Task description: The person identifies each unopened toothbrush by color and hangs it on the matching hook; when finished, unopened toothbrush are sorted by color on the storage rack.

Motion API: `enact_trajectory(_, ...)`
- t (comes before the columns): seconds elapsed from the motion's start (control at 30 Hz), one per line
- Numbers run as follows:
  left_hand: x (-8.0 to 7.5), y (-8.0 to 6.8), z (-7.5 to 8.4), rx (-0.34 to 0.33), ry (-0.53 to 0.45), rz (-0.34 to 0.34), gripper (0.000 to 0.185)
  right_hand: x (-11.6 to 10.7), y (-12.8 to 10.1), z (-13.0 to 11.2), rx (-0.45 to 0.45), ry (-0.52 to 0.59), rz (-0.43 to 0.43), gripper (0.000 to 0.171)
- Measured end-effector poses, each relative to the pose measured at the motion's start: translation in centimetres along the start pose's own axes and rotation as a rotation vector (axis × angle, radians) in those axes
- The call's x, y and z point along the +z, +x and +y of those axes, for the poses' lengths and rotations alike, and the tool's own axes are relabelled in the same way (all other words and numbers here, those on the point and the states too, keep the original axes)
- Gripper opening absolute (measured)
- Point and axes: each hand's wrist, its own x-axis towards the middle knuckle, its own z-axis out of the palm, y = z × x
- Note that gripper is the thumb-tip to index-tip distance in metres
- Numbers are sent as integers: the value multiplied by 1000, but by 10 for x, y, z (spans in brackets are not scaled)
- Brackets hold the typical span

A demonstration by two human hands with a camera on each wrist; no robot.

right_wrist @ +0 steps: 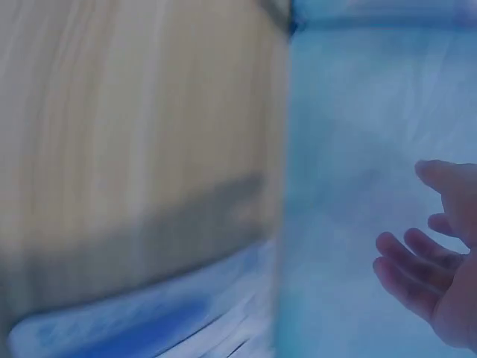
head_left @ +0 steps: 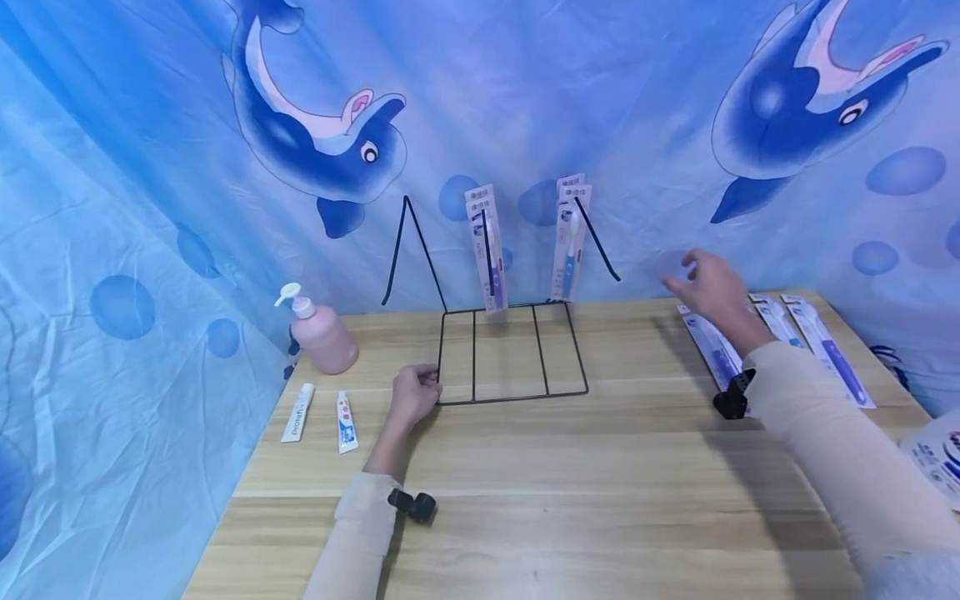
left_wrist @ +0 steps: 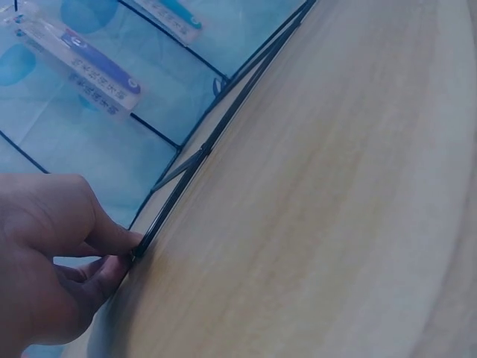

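A black wire display rack (head_left: 510, 399) stands on the wooden table. Its front left corner is pinched between the thumb and fingers of my left hand (head_left: 415, 393), as the left wrist view also shows with the hand (left_wrist: 67, 257) at the frame's end. Packaged toothbrushes (head_left: 489, 254) hang on the rack's middle hook, and more toothbrush packs (head_left: 567, 250) hang on the right one. The left hook (head_left: 405, 225) carries nothing. My right hand (head_left: 708, 287) is raised over the table's back edge, fingers loosely spread and holding nothing, near several packaged toothbrushes (head_left: 828, 350) lying on the table.
At the left stand a pink pump bottle (head_left: 326, 337) and two small toothpaste tubes, one white (head_left: 298, 412), one with red and blue print (head_left: 347, 422). A white container (head_left: 937, 454) sits at the right edge. A blue dolphin curtain (head_left: 525, 100) hangs behind the table.
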Motion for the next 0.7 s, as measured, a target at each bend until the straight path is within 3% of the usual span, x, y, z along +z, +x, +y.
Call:
enact_trajectory(0.13,-1,0,-1,8,-4,3,38,7,-5,37,68,-50,-37,53)
enact_trajectory(0.27,-1,0,-2,25,4,11,37,18,-13,59,110,-90,-71,47)
enact_trajectory(0.53,0,-1,-1,52,19,14,36,36,-19,69,191,-153,-149,38)
enact_trajectory(0.7,0,-1,-1,45,15,18,36,46,-17,72,225,-151,-123,34)
